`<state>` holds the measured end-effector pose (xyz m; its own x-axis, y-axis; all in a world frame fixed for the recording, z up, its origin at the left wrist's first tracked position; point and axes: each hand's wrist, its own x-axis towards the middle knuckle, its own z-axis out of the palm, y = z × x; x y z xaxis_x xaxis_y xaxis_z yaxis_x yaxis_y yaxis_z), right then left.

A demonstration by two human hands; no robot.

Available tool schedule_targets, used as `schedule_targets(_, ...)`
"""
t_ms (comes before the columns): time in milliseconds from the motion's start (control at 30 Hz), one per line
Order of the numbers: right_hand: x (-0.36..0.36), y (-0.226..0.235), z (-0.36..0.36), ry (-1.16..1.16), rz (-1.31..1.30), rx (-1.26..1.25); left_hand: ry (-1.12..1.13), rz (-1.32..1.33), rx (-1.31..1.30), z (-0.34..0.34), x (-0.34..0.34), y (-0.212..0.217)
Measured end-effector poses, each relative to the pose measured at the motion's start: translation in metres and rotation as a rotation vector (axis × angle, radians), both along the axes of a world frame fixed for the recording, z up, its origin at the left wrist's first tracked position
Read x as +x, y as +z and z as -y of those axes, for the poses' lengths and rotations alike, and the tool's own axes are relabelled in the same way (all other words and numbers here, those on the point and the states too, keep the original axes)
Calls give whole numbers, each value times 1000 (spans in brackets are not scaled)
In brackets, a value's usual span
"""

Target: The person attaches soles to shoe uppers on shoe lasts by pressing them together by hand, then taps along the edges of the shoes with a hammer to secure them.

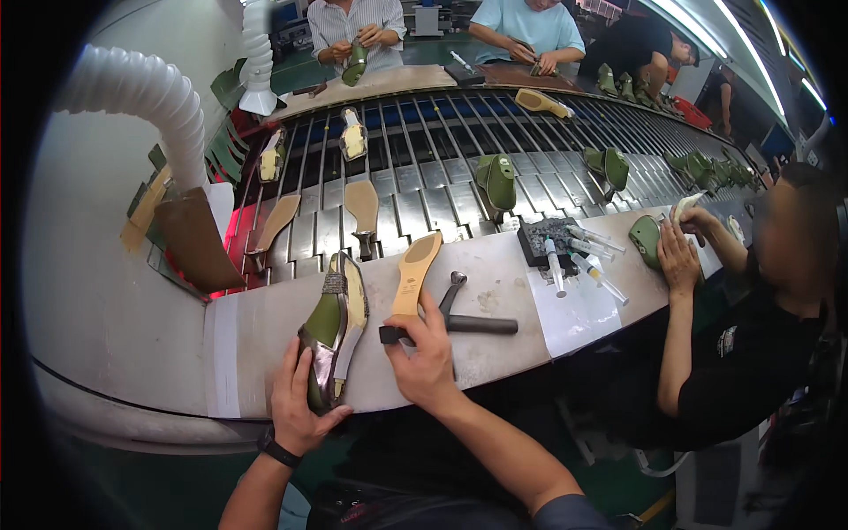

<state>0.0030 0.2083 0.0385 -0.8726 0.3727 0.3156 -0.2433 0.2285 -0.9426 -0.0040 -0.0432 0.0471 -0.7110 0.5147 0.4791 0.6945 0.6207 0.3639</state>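
My left hand [299,408] is wrapped round the lower end of a green shoe upper on a last [329,329], which lies on its side at the bench edge. Its cream underside faces right, and a metallic band crosses the green. A tan shoe sole [415,269] stands up out of my right hand [427,358], gripped between thumb and fingers just right of the upper. A small dark block [391,335] shows by that thumb; whether it belongs to the sole I cannot tell. Behind my right fingers lies a hammer [481,325], partly hidden, on the bench.
Beyond the bench [256,318] runs a slatted conveyor [428,208] carrying soles [361,208] and green shoe uppers [496,184]. Several syringes [587,252] rest on a dark tray at right. A co-worker's hands [685,252] hold a green shoe there. A white hose [150,97] hangs left.
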Motion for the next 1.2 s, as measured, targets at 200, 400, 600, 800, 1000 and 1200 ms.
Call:
schedule_targets(200, 13, 3, -74, -76, 48, 756, 52, -10, -1, -3, 1, -7)
schedule_targets(400, -11, 43, -68, 239, 149, -208, 74, -34, 16, -1, 1, -6)
schedule_targets(600, -21, 11, -49, 72, 163, -164, 52, -44, -6, 4, -3, 1)
schedule_targets(800, -31, 30, -59, 76, 323, -137, 21, 254, 239, 11, -34, 29)
schedule_targets(1000, -7, 15, -54, -3, 165, -27, 32, 615, 289, -37, -102, 38)
schedule_targets(1200, -6, 6, -51, -5, 148, -72, 38, 456, 65, -63, -115, 37)
